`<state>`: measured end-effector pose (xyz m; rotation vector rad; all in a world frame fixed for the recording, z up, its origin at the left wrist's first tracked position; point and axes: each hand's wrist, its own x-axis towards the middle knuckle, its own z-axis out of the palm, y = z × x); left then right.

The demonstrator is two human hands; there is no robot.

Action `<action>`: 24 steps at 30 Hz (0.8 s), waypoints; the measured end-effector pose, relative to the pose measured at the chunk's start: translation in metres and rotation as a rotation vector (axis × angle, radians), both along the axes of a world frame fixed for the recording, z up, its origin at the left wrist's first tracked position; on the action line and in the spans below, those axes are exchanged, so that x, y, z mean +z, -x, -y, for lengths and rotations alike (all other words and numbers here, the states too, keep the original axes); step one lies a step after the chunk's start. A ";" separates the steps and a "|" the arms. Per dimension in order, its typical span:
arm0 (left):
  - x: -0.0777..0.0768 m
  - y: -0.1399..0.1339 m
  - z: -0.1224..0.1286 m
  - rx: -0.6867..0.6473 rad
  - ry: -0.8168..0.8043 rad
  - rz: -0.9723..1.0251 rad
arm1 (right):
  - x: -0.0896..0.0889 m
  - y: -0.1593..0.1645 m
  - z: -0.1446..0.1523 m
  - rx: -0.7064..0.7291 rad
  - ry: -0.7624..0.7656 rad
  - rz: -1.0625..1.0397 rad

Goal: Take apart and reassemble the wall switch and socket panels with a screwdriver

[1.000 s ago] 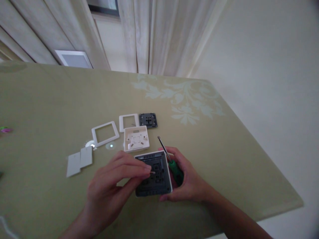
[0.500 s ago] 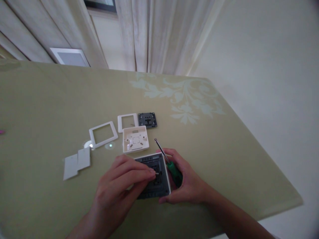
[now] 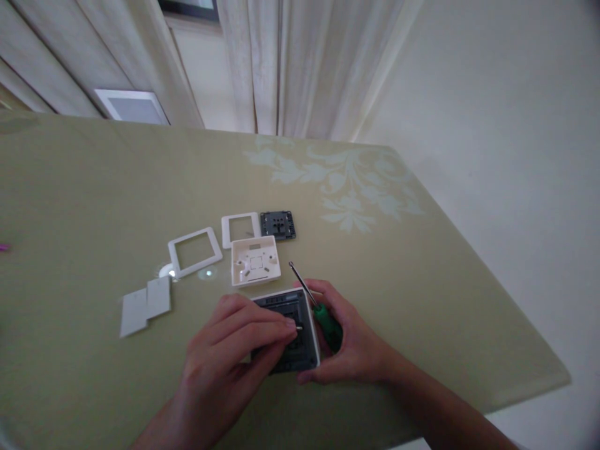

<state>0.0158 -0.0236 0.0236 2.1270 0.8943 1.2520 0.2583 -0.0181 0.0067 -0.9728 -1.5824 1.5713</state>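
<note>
My left hand (image 3: 229,353) is closed in a pinch on a small metal screw (image 3: 299,327), whose end sticks out past the fingertips. It hovers over a dark grey switch plate (image 3: 305,356) seated in a white wall box, and covers its left part. My right hand (image 3: 359,347) wraps around the right side of that box and also keeps a screwdriver (image 3: 328,325) with a green handle against the palm, its metal shaft pointing up and left. Just beyond the box lies a second, open white wall box (image 3: 255,279).
Two white frames (image 3: 217,240) (image 3: 227,234) lie farther back, beside another dark grey switch plate (image 3: 277,226). Two flat white covers (image 3: 134,312) (image 3: 158,299) overlap at the left. All rest on a yellowish tablecloth (image 3: 422,300), with curtains (image 3: 319,69) behind and a wall at the right.
My left fingertips and the screw have shifted slightly to the right over the dark plate. My right hand with the box and screwdriver has hardly moved.
</note>
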 end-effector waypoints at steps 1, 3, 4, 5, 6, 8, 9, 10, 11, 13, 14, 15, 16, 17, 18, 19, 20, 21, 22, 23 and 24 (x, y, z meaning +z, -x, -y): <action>0.000 0.000 0.000 -0.004 -0.001 -0.005 | 0.000 0.000 0.000 0.008 0.006 -0.009; -0.001 -0.001 0.001 -0.012 -0.008 -0.019 | -0.001 0.000 0.000 0.023 0.004 -0.024; -0.001 -0.001 0.002 -0.014 -0.013 -0.026 | -0.001 0.000 0.000 0.025 -0.001 -0.027; -0.001 -0.001 0.002 -0.012 -0.021 -0.031 | -0.001 0.000 0.000 0.026 -0.004 -0.025; -0.001 -0.002 0.003 -0.009 -0.030 -0.035 | -0.001 0.000 0.000 0.023 -0.006 -0.018; -0.001 -0.002 0.003 0.001 -0.039 -0.043 | -0.001 0.000 0.001 0.015 -0.007 -0.003; -0.001 -0.003 0.003 0.008 -0.040 -0.045 | -0.001 0.000 0.001 0.013 -0.007 -0.001; -0.001 -0.003 0.003 0.012 -0.040 -0.046 | -0.001 0.000 0.001 0.013 -0.008 -0.001; -0.002 -0.003 0.003 0.015 -0.039 -0.048 | -0.001 0.001 0.001 0.011 -0.010 0.000; -0.002 -0.004 0.003 0.015 -0.036 -0.049 | -0.001 0.001 0.001 0.008 -0.015 0.001; -0.002 -0.004 0.003 0.015 -0.037 -0.052 | -0.002 0.001 0.001 0.007 -0.018 0.009; -0.003 -0.004 0.004 0.014 -0.039 -0.057 | -0.002 0.001 0.001 0.005 -0.023 0.022; -0.003 -0.005 0.004 0.017 -0.045 -0.063 | -0.002 0.001 0.001 0.005 -0.027 0.036; -0.004 -0.005 0.004 0.020 -0.053 -0.069 | -0.003 0.000 0.001 0.006 -0.029 0.047; -0.004 -0.005 0.005 0.025 -0.064 -0.076 | -0.003 0.000 0.001 0.009 -0.029 0.056; -0.005 -0.006 0.005 0.029 -0.076 -0.082 | -0.004 0.000 0.001 0.010 -0.029 0.066; -0.005 -0.006 0.006 0.029 -0.086 -0.088 | -0.004 -0.001 0.001 0.008 -0.028 0.076; -0.005 -0.006 0.006 0.029 -0.094 -0.093 | -0.005 -0.001 0.001 0.006 -0.028 0.086; -0.005 -0.007 0.006 0.030 -0.097 -0.096 | -0.005 -0.001 0.001 0.003 -0.027 0.094; -0.005 -0.007 0.006 0.034 -0.095 -0.099 | -0.006 -0.001 0.001 0.001 -0.029 0.100; -0.005 -0.008 0.006 0.039 -0.089 -0.100 | -0.006 -0.002 0.001 0.000 -0.032 0.105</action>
